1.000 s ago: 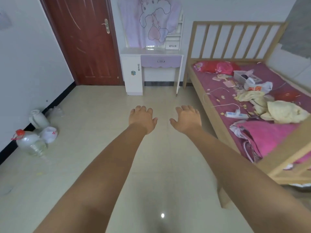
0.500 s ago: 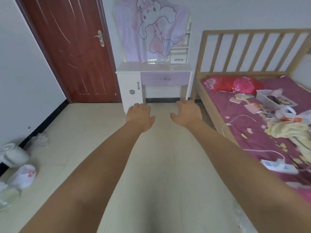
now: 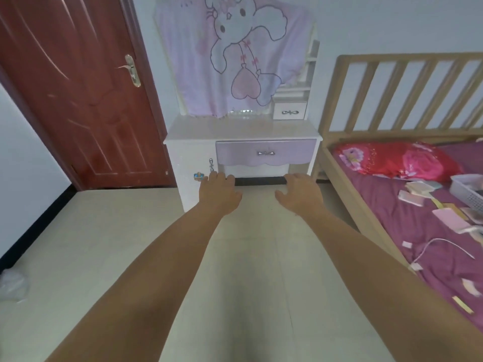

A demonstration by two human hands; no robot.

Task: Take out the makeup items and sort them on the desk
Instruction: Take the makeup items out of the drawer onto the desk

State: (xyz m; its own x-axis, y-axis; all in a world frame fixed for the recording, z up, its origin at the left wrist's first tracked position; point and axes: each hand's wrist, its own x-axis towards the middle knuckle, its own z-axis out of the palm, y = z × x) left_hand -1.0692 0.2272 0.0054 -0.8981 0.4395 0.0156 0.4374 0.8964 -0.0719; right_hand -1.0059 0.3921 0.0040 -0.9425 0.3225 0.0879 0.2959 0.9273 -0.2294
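Note:
A white desk (image 3: 243, 130) stands against the far wall, its purple drawer (image 3: 265, 152) closed and its top bare. A small white drawer box (image 3: 289, 110) sits at its back right. My left hand (image 3: 218, 193) and my right hand (image 3: 300, 193) are stretched forward, palms down, fingers relaxed and holding nothing. Both hover over the floor, short of the desk. No makeup items are visible on the desk.
A pink cartoon-rabbit cloth (image 3: 235, 56) hangs over the desk's mirror. A red door (image 3: 78, 100) is closed at left. A wooden bed (image 3: 407, 163) at right carries a red pillow (image 3: 397, 160), a white basket (image 3: 467, 189), small packets and a cable. A clear bag (image 3: 13, 283) lies by the left wall.
The view has moved forward and tilted up: the desk is nearer and larger. The bottles and kettle at the left wall have left the view. Both hands stay outstretched and empty.

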